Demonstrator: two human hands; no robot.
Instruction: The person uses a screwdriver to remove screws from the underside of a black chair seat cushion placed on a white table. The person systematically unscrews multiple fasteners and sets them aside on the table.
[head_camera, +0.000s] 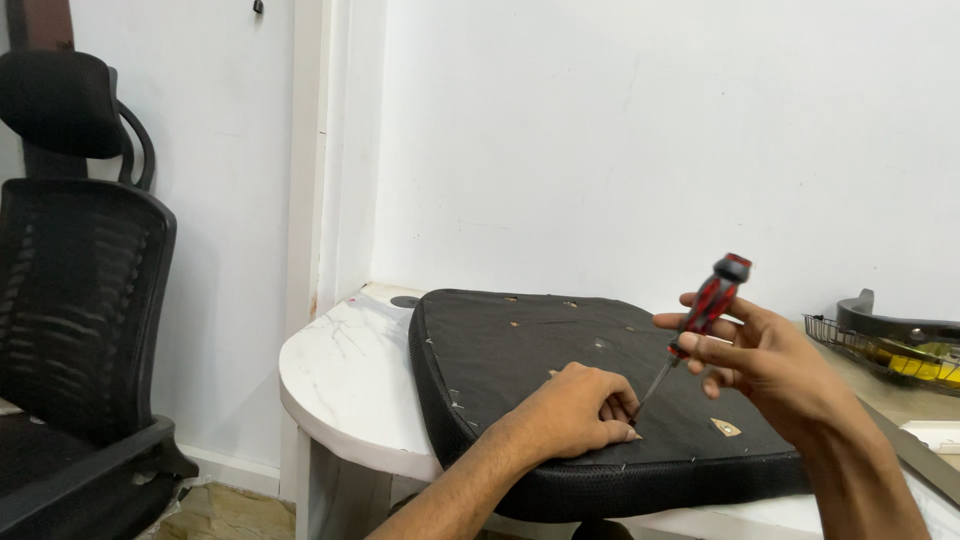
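Item one, as I read it from the head view: my right hand (765, 355) is closed around a screwdriver (700, 320) with a red and black handle, fingers wrapped about the grip, handle end tilted up and to the right, shaft slanting down and to the left. Item two: the shaft's tip meets the surface just beside my left hand (580, 410), which rests knuckles up with fingers curled and pressed down on the fabric; whether those fingers pinch anything I cannot tell. Item three: both hands work over a black seat cushion (520, 350) lying upside down, its cloth underside stapled along the edge, with several small holes showing lighter material beneath. Item four: the cushion lies on a white marble-patterned table (340, 375) with a rounded corner, overhanging its near edge. Item five: a wire basket (880, 350) at far right on the table, holding yellow and dark objects. Item six: a black mesh office chair (75, 300) stands at left, against a white wall (620, 130).
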